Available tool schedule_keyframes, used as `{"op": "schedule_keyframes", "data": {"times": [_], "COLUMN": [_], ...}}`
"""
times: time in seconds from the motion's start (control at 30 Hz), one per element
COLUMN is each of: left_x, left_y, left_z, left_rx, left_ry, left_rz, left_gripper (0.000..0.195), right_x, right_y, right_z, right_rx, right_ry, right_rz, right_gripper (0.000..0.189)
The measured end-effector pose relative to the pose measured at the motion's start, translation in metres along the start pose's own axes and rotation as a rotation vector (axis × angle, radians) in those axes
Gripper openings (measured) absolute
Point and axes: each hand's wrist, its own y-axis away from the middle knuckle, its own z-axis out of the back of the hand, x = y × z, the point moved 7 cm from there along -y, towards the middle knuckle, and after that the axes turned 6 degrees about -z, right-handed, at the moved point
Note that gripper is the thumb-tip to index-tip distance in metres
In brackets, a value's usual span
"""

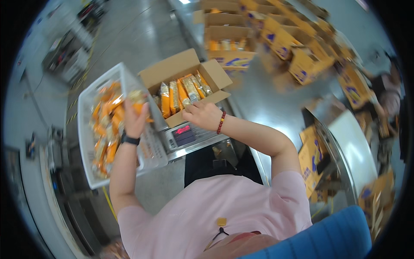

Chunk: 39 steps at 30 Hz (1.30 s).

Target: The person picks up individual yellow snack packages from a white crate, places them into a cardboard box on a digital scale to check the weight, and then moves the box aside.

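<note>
My left hand (134, 119), with a black band at the wrist, is at the right wall of a white plastic crate (84, 142). It grips a blurred orange-and-clear packet (137, 97). Many similar packets (108, 119) lie heaped in the crate. Right of it, an open cardboard box (171, 71) holds a row of upright packets (184, 90) with pale contents. My right hand (205, 114), wearing a red bead bracelet, is at the box's near edge with its fingers bent. Whether those fingers pinch anything is hidden. The box rests on a digital scale (183, 134) with lit red digits.
On the steel table (258, 94), several open cardboard boxes (233, 60) stand at the back and right. Another person (386, 94) is at the far right. Flat cardboard (309, 158) sits beside a curved metal surface (352, 145). A blue rounded object (323, 236) fills the lower right.
</note>
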Motion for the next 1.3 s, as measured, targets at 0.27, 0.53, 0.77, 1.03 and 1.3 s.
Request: {"op": "schedule_keyframes", "data": {"times": [0.27, 0.53, 0.77, 1.03, 1.3], "left_x": [0.027, -0.006, 0.012, -0.030, 0.012], "left_y": [0.008, 0.003, 0.001, -0.021, -0.013], "left_z": [0.014, 0.033, 0.034, 0.000, -0.026], "left_rx": [-0.032, -0.263, -0.350, -0.067, 0.043], "left_ry": [-0.069, 0.198, 0.299, 0.046, 0.186], "left_rz": [0.330, 0.237, 0.226, 0.041, 0.181], "left_gripper": [0.061, 0.068, 0.072, 0.043, 0.046], "right_x": [-0.015, -0.075, -0.036, -0.045, -0.154], "right_y": [-0.003, 0.129, 0.036, 0.060, 0.172], "right_z": [0.030, -0.036, -0.067, -0.076, -0.016], "right_rx": [-0.088, -0.495, -0.046, -0.361, -0.770], "right_ry": [-0.282, -1.461, -2.219, -2.205, -2.014], "right_rz": [-0.246, -1.428, -1.541, -1.319, -1.343], "right_gripper": [0.048, 0.077, 0.045, 0.029, 0.020]}}
